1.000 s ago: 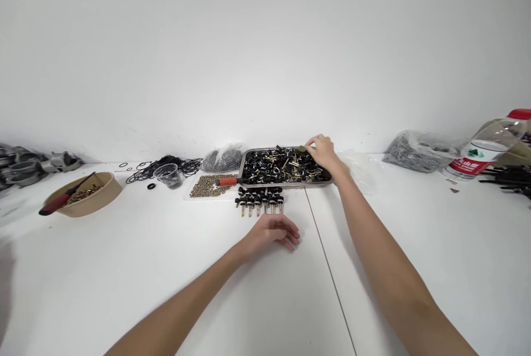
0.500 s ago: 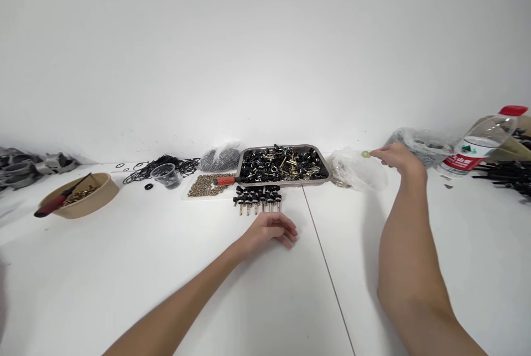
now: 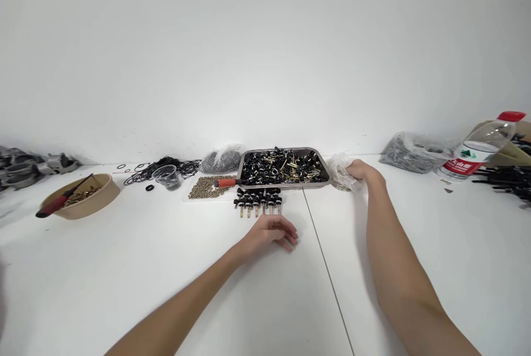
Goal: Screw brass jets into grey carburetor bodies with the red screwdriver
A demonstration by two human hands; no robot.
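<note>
My left hand (image 3: 276, 231) rests on the white table with its fingers loosely bent and apart, nothing in them. Just beyond it lies a row of small black fittings with brass-coloured stems (image 3: 257, 201), in front of a metal tray (image 3: 286, 184) heaped with black and brass parts. Right of the tray, my right hand (image 3: 362, 171) is closed on a clear plastic bag (image 3: 341, 167), which is bunched up at its fingers. The fingertips are partly hidden by the bag. Small shiny pieces show under the bag, too small to name.
A red-handled screwdriver (image 3: 226, 183) lies across a shallow tray of brass pieces (image 3: 203, 187). Further left are a plastic cup (image 3: 167, 177), black rubber rings (image 3: 143, 174) and a beige bowl (image 3: 105, 193). At right stand another filled bag (image 3: 409, 154) and a bottle (image 3: 473, 151).
My right hand has moved left and down onto the plastic bag, which is now bunched up. The small pale-green round thing at its fingertips no longer shows. My left hand has stayed in place.
</note>
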